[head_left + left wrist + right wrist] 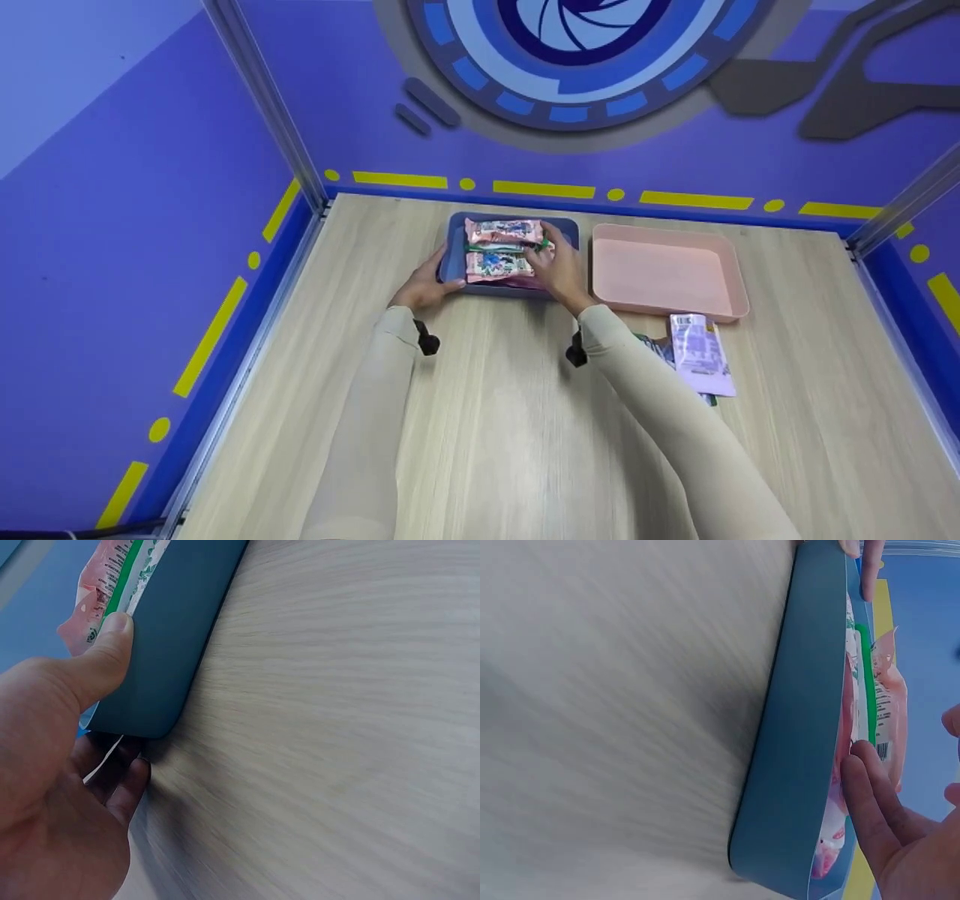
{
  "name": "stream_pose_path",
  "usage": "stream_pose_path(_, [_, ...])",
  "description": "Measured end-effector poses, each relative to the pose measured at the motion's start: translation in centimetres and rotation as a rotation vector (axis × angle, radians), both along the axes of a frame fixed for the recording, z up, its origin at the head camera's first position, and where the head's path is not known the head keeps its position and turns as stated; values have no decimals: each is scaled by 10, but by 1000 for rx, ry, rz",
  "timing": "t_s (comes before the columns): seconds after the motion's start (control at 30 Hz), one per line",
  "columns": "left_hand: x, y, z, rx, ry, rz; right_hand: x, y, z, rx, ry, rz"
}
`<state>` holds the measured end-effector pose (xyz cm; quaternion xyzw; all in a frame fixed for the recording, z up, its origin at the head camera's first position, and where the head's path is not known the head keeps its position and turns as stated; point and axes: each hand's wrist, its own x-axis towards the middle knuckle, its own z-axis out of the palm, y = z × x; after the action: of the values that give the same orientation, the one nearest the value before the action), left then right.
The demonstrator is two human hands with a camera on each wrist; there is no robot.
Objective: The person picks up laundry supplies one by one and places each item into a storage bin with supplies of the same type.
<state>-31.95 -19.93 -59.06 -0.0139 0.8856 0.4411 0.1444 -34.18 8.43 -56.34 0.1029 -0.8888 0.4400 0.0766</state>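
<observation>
Toward the back of the table sits a dark blue tray (450, 262) with several snack packets in it. A pink patterned packet (506, 230) lies at the back, another pink packet (499, 266) in front, with a green edge showing between. My left hand (421, 289) holds the tray's near left corner, thumb over the front rim (116, 622) and fingers round the end wall. Over the tray's right part, my right hand (561, 270) touches the packets. Two of its fingers (874, 799) reach straight onto them in the right wrist view; the others are spread apart.
An empty pink tray (660, 274) stands just right of the blue one. In front of it a lilac pouch (701, 356) lies on a darker packet (656, 346), near my right sleeve. Blue panels (525, 165) close in the table's back and sides.
</observation>
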Motion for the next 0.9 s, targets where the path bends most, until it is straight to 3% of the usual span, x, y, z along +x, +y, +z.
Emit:
stream_pose_path(0.2, [0, 0, -3, 14, -3, -2, 3, 9, 0, 5, 74, 59])
stream_pose_path(0.57, [0, 1, -2, -2, 0, -4, 14, 32, 1, 8, 145, 87])
stream_pose_path(0.9, [2, 4, -1, 32, 47, 12, 34, 62, 3, 174, 193, 85])
